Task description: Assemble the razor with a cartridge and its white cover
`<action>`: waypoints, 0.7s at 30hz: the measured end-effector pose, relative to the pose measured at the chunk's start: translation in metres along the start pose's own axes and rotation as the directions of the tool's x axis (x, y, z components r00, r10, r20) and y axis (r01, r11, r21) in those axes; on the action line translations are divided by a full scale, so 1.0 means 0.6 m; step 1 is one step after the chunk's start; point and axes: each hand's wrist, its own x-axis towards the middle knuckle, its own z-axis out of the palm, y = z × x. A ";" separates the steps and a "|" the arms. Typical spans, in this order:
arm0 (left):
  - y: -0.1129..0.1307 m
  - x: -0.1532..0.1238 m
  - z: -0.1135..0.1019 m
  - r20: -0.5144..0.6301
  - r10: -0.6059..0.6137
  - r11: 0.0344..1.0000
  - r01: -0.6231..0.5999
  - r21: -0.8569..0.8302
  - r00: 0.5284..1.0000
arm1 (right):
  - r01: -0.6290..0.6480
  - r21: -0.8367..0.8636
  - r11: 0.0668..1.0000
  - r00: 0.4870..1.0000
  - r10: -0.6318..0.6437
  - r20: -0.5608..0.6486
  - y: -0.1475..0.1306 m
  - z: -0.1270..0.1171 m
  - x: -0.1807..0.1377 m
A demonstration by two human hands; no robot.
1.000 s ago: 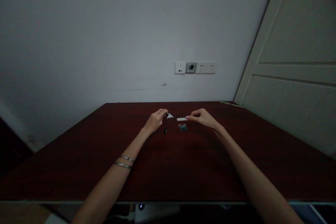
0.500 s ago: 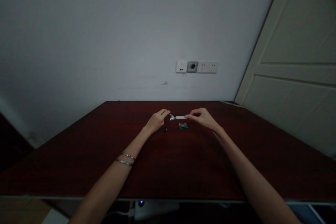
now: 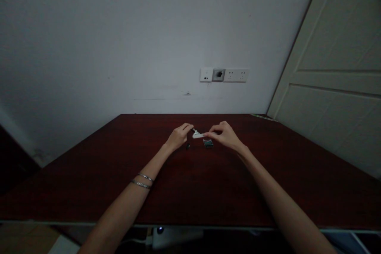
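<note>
Over the far middle of the table, my left hand point(image 3: 177, 135) is closed in a pinch on a small dark-handled tool with a whitish head point(image 3: 195, 131); its exact kind is too small to tell. My right hand point(image 3: 224, 135) pinches one end of a flat white strip point(image 3: 199, 135). The strip's free end lies against or just in front of the tool's head; whether they touch I cannot tell. Just below the right fingers a small clear case point(image 3: 208, 143) with dark green contents rests on the table. A small black piece point(image 3: 187, 146) lies beside my left hand.
The dark red table point(image 3: 190, 190) meets a grey-white wall point(image 3: 149, 47) carrying a row of sockets point(image 3: 223, 75). To the right stands a pale panelled door point(image 3: 336, 71). Below the front edge, a pale device point(image 3: 175, 238) with a small light shows.
My right hand has moved left with the white strip, bringing its free end across the front of the tool's head. My left hand has stayed nearly still.
</note>
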 end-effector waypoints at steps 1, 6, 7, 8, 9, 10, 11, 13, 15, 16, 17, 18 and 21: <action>0.002 0.001 -0.001 -0.005 -0.005 1.000 0.005 -0.010 1.000 | 0.001 -0.016 1.000 1.000 -0.001 -0.001 0.003 -0.001 0.000; 0.008 0.006 -0.005 -0.028 -0.017 0.999 0.016 -0.038 0.999 | -0.064 -0.042 0.997 0.998 0.064 -0.008 0.024 -0.019 -0.002; 0.008 0.007 -0.005 -0.029 -0.021 0.999 0.020 -0.036 0.999 | -0.058 -0.039 0.998 0.998 0.058 -0.010 0.023 -0.020 -0.001; 0.009 0.007 -0.005 -0.027 -0.025 0.999 0.024 -0.032 0.999 | -0.045 -0.037 0.998 0.999 0.044 -0.016 0.019 -0.018 0.001; 0.009 0.007 -0.005 -0.026 -0.028 0.999 0.028 -0.029 0.999 | -0.028 -0.038 0.999 0.999 0.027 -0.022 0.014 -0.015 0.003; 0.010 0.007 -0.005 -0.026 -0.033 0.999 0.032 -0.028 0.999 | -0.013 -0.039 0.999 1.000 0.012 -0.024 0.009 -0.012 0.006; 0.010 0.007 -0.006 -0.026 -0.036 0.999 0.035 -0.029 0.999 | -0.005 -0.036 0.999 1.000 0.004 -0.013 0.007 -0.011 0.008; 0.012 0.008 -0.010 -0.025 -0.044 0.998 0.043 -0.036 0.999 | -0.016 -0.016 1.000 0.999 0.017 0.040 0.008 -0.014 0.013; 0.015 0.011 -0.015 -0.019 -0.075 0.996 0.074 -0.048 0.997 | -0.059 0.001 0.998 0.994 0.059 0.092 0.017 -0.027 0.016; 0.018 0.013 -0.017 -0.017 -0.105 0.993 0.104 -0.059 0.994 | -0.086 0.004 0.996 0.991 0.085 0.105 0.023 -0.034 0.017; 0.022 0.016 -0.018 -0.017 -0.144 0.987 0.142 -0.077 0.989 | -0.111 0.006 0.994 0.988 0.110 0.111 0.029 -0.042 0.018; 0.026 0.019 -0.018 -0.018 -0.191 0.976 0.188 -0.109 0.981 | -0.130 0.013 0.991 0.985 0.128 0.113 0.033 -0.048 0.019; 0.040 0.031 -0.007 0.051 -0.345 0.881 0.342 -0.325 0.937 | -0.145 0.075 0.987 0.978 0.132 0.160 0.040 -0.055 0.024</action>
